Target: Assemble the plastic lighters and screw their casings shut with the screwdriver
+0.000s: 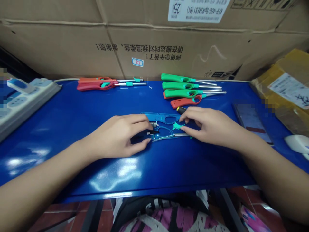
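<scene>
An opened blue lighter lies on the blue table, its inner parts and thin wires showing. My left hand (123,135) is curled over the left end of the lower blue shell (165,131), fingers around the small metal and black parts there. Between the thumb and fingers of my right hand (205,125) is a small teal piece (178,126), just above the metal tube (182,135). Behind lies the other blue shell half (169,119). A black and yellow handle (181,110) sticks out beside my right fingers.
Several green and red lighters (180,93) lie behind my right hand; red ones (96,84) are at back left. A power strip (21,100) is at left. At right are a phone (252,120), white mouse (298,143) and yellow-taped box (285,87). A large cardboard box (72,48) stands behind.
</scene>
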{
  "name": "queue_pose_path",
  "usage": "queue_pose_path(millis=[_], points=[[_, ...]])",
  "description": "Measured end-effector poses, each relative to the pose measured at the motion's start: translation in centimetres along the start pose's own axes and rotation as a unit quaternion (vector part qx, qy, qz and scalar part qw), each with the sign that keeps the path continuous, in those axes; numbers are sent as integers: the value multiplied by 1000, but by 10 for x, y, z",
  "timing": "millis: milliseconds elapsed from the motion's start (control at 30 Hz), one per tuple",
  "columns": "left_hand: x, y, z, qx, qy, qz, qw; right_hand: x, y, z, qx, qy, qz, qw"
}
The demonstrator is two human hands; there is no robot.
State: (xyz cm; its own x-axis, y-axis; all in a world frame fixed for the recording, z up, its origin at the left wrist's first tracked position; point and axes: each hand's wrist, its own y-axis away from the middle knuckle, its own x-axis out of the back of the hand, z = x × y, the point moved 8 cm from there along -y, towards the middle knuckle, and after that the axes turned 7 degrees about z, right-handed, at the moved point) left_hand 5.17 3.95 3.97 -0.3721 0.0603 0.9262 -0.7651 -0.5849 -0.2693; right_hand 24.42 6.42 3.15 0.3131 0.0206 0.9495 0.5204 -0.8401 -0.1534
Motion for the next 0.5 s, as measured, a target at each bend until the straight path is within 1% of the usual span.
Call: queue_pose_path(millis=[100,167,300,400,500], points=[[-5,0,-3,13,13,12,1000,-8,1,-2,17,13,-39,999],[-9,0,-6,24,28,20,999,-8,0,-3,23,12,-42,999],[-10,0,-8,40,47,39,997,-3,0,-13,59,-48,-12,997],[-7,0,-5,36,46,61,996,-3,1,-22,91,-85,6,992],[-5,-1,-2,27,51,76,995,-6,2,-29,121,-96,17,988]])
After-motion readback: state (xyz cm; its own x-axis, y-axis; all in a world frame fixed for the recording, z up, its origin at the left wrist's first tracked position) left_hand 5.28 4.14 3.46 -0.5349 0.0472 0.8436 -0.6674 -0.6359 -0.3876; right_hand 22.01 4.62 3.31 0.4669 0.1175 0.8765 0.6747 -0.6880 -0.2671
